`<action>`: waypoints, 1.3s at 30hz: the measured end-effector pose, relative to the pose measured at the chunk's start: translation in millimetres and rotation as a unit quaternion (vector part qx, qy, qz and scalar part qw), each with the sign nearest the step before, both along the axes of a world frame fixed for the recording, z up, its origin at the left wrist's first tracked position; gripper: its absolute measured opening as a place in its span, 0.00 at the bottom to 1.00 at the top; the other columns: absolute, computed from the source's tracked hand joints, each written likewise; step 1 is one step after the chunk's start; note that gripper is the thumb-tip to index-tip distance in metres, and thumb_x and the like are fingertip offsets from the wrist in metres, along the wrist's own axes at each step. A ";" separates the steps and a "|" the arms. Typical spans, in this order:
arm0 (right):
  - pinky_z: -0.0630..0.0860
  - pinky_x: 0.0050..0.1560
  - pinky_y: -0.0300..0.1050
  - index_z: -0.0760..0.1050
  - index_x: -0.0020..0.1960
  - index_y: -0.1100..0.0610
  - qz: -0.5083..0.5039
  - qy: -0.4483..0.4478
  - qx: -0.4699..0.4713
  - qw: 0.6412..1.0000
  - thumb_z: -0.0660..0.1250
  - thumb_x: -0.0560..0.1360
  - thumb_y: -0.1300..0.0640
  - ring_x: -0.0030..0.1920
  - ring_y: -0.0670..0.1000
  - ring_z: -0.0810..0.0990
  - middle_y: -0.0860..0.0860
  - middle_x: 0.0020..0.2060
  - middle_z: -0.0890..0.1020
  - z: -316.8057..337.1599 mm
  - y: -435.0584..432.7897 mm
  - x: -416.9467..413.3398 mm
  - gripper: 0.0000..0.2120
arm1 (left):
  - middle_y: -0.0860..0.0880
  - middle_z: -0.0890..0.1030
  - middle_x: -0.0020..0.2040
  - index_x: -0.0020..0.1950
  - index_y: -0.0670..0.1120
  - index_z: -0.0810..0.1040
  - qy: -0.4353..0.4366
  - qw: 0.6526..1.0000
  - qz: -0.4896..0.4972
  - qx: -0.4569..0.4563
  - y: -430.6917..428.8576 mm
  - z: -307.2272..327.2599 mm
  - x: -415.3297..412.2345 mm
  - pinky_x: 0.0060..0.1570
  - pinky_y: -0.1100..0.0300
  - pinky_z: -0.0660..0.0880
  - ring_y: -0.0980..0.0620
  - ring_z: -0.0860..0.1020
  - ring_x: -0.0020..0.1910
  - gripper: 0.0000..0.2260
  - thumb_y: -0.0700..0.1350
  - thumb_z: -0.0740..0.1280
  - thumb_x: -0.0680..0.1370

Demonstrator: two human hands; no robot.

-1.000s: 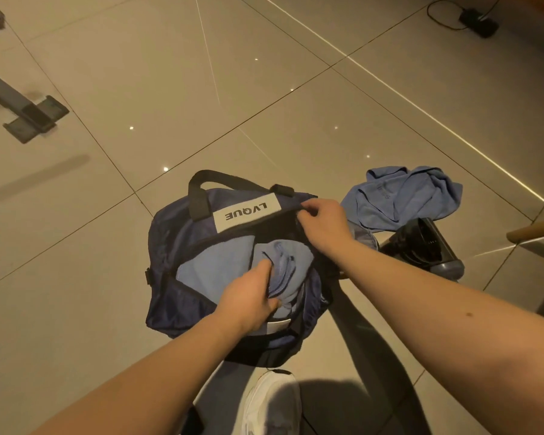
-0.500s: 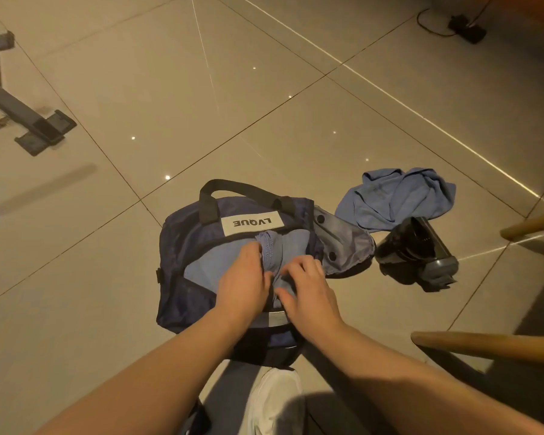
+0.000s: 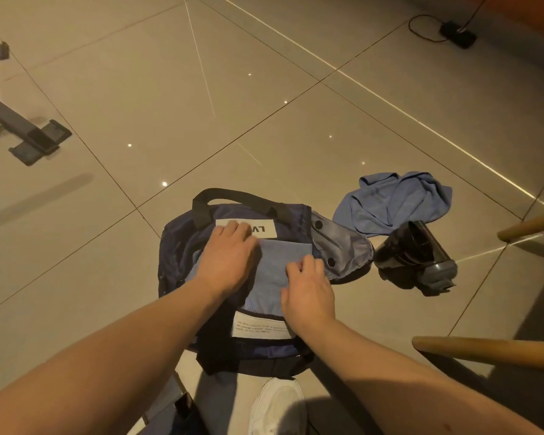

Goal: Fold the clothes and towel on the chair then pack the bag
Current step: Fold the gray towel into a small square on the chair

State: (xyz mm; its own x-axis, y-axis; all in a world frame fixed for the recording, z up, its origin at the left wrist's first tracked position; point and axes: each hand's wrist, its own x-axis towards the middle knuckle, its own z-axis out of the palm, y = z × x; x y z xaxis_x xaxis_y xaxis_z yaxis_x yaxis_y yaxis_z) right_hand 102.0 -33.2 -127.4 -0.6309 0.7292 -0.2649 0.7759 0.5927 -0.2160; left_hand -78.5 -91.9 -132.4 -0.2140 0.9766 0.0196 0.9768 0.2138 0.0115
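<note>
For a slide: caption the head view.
Left hand and right hand press folded cloth into navy bag; crumpled cloth and bottle beside.

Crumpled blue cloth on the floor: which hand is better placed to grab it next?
Right, probably. The right hand rests nearer the crumpled blue cloth; the left hand lies flat on the bag, farther away.

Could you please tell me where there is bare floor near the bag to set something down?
Wide bare tile lies left of the bag, toward the metal stand foot, and beyond its handle. The right is crowded: crumpled blue cloth, tipped black bottle and wooden chair rails sit close together.
</note>
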 end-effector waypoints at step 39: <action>0.64 0.71 0.50 0.70 0.72 0.54 0.014 0.008 -0.127 0.992 0.58 0.82 0.55 0.74 0.55 0.63 0.51 0.75 0.67 46.1 -10.7 8.2 0.19 | 0.48 0.78 0.52 0.55 0.48 0.83 -0.056 0.996 -0.008 -0.064 10.5 19.7 -12.8 0.43 0.54 0.71 0.47 0.77 0.50 0.10 0.50 0.65 0.80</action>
